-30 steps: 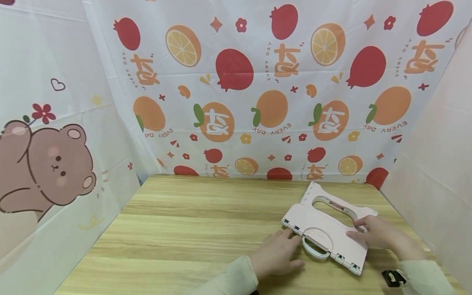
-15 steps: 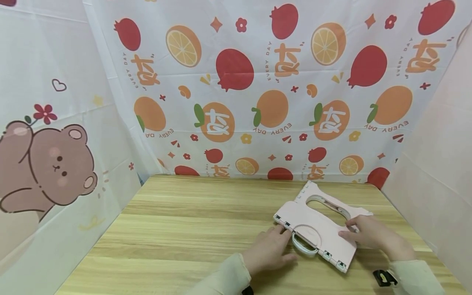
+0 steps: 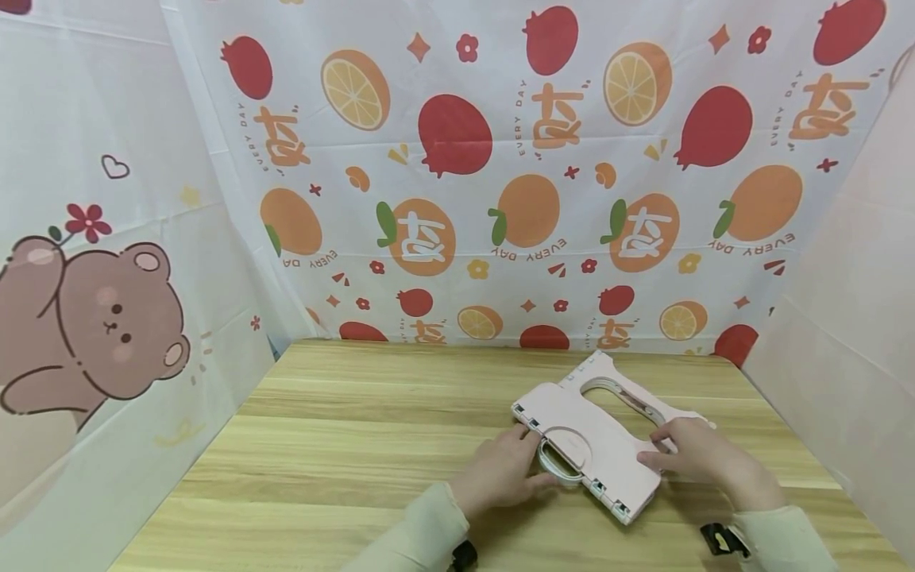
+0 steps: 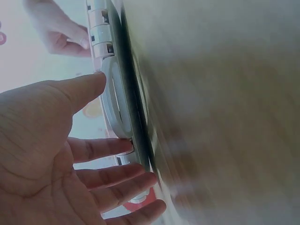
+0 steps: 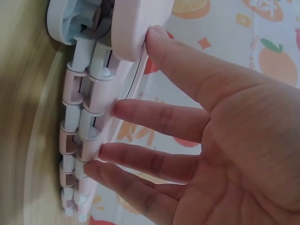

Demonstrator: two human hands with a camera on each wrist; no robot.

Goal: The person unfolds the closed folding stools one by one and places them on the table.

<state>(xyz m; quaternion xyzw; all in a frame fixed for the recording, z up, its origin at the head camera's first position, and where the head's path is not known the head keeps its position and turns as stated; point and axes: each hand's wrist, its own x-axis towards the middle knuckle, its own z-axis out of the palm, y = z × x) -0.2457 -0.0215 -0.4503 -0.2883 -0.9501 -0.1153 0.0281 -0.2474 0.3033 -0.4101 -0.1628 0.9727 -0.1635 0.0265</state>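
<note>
A pale pink folding stool, folded flat, lies at a slant on the wooden table. Its white carry handle sticks out from the near left edge. Beside that handle, my left hand has its fingers extended against the stool's hinged edge. The thumb touches the handle side in the left wrist view. At the opposite side, my right hand touches the stool with thumb and fingertips. In the right wrist view the thumb meets a panel's rim and fairly straight fingers rest on the hinged leg. The stool's underside is hidden.
The wooden table extends to the left of the stool. A fruit-print curtain hangs behind it. Pale cloths stand at both sides, the left cloth bearing a cartoon bear.
The stool has slid left across the table, with both hands moving along with it. The hands keep about the same contact with its edges.
</note>
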